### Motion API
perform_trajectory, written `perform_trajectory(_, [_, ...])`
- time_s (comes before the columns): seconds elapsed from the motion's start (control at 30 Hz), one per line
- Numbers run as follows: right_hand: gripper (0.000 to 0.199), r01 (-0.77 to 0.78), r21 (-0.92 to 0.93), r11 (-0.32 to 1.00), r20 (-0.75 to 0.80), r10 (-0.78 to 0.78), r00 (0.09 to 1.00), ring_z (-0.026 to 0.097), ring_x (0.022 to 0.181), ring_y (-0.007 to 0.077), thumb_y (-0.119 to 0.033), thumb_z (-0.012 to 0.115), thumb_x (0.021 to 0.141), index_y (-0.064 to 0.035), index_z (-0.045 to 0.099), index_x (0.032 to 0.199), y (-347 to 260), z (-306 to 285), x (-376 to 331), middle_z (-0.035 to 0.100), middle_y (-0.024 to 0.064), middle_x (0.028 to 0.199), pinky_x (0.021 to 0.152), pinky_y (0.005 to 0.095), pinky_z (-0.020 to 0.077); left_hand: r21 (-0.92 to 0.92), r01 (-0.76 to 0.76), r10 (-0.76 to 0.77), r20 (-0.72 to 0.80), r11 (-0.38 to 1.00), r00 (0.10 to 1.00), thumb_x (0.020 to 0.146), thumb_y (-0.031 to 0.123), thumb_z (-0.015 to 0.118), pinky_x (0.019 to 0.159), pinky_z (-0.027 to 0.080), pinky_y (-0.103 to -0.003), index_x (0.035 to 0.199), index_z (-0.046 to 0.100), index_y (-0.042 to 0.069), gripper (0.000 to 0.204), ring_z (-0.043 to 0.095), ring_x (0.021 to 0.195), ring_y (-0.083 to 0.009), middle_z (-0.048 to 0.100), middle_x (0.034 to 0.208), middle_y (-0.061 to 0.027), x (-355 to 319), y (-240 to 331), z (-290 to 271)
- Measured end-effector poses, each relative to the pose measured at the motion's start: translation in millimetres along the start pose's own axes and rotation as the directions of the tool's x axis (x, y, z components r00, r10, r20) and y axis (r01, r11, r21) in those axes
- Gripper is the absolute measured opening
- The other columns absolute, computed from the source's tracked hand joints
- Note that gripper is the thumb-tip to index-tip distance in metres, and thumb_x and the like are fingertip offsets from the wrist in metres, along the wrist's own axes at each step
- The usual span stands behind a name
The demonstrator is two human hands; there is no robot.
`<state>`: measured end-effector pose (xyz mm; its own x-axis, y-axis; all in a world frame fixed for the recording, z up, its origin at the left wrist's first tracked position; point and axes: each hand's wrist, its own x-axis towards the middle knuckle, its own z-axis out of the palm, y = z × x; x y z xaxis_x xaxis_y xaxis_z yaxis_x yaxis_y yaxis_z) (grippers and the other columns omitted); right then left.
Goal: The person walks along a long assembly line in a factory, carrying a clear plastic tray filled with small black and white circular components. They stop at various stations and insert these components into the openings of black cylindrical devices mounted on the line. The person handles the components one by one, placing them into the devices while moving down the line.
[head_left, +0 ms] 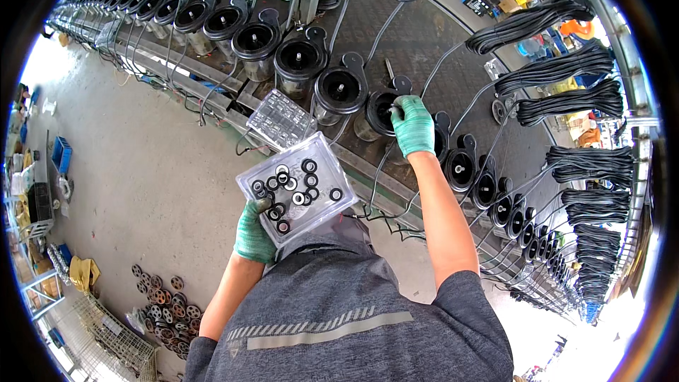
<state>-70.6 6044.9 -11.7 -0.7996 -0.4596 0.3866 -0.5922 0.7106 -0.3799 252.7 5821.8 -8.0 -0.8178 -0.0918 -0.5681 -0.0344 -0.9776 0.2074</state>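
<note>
My left hand [254, 233], in a green glove, grips the near left corner of a clear plastic box [324, 159]. Several black-rimmed seal rings [311, 180] lie loose inside it. My right hand [413, 126], gloved in green too, reaches over a motor housing [372, 126] with a round black top. Its fingers are pinched together at the middle of that top; whatever they hold there is hidden. Left of it stands a similar motor housing [339, 88] with a bare metal shaft showing. A clear tray of small parts [281, 119] sits at the bench edge beyond the box.
Similar housings [254, 41] stand in a long row along the bench, each with a cable. Coiled black cables [566, 71] hang at the right. On the floor at lower left lie several round dark parts [170, 308] near a wire cage [106, 336].
</note>
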Motion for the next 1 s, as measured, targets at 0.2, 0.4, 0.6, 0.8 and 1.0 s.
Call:
perform_trajectory(0.2, [0.020,0.046,-0.022,0.999,0.110,-0.043,0.993,0.065,0.108,0.0361,-0.003,0.067,0.083,-0.0072,0.071,0.103,-10,-4,-6,0.068,0.0147,0.113,0.096,0.0436,0.0538,0.012,-0.010,0.010,-0.007,1.000,1.000,0.085,0.021,0.068,0.095,0.060,-0.051,0.140,0.056,0.004,0.059,0.070,0.111,-0.0352,0.069,0.129,-0.0178,10,21,-7])
perform_trajectory(0.4, [0.021,0.165,0.239,0.957,0.152,-0.204,0.967,0.066,0.107,0.0310,-0.006,0.069,0.084,-0.0085,0.073,0.104,-90,-47,-3,0.067,0.0119,0.115,0.093,0.0423,0.0552,0.075,0.008,-0.010,0.024,0.997,1.000,0.085,0.023,0.070,0.087,0.063,-0.055,0.141,0.055,0.004,0.061,0.070,0.110,-0.0363,0.068,0.129,-0.0186,28,44,17])
perform_trajectory(0.6, [0.031,0.525,0.259,0.811,0.604,-0.560,0.567,0.071,0.095,0.0280,-0.012,0.074,0.080,-0.0095,0.072,0.111,-135,-62,9,0.067,0.0091,0.115,0.075,0.0399,0.0606,0.126,-0.022,0.027,-0.032,0.992,0.999,0.083,0.022,0.070,0.098,0.059,-0.053,0.142,0.055,0.003,0.063,0.069,0.114,-0.0352,0.068,0.130,-0.0183,45,61,50])
perform_trajectory(0.8, [0.024,0.450,0.248,0.858,0.771,-0.456,0.444,0.072,0.094,0.0308,-0.008,0.066,0.086,-0.0050,0.068,0.109,-134,-35,23,0.065,0.0119,0.110,0.074,0.0425,0.0606,0.137,0.022,-0.015,-0.054,0.990,0.998,0.082,0.022,0.071,0.102,0.057,-0.053,0.142,0.054,0.003,0.065,0.068,0.115,-0.0360,0.067,0.131,-0.0181,59,70,48])
perform_trajectory(1.0, [0.018,0.426,0.343,0.837,0.628,-0.541,0.559,0.070,0.095,0.0307,-0.015,0.066,0.092,-0.0101,0.071,0.109,-135,-29,53,0.066,0.0098,0.109,0.077,0.0406,0.0599,0.131,0.038,-0.035,-0.023,0.991,0.999,0.082,0.021,0.070,0.105,0.055,-0.053,0.141,0.055,0.003,0.064,0.067,0.117,-0.0371,0.066,0.132,-0.0191,74,89,47])
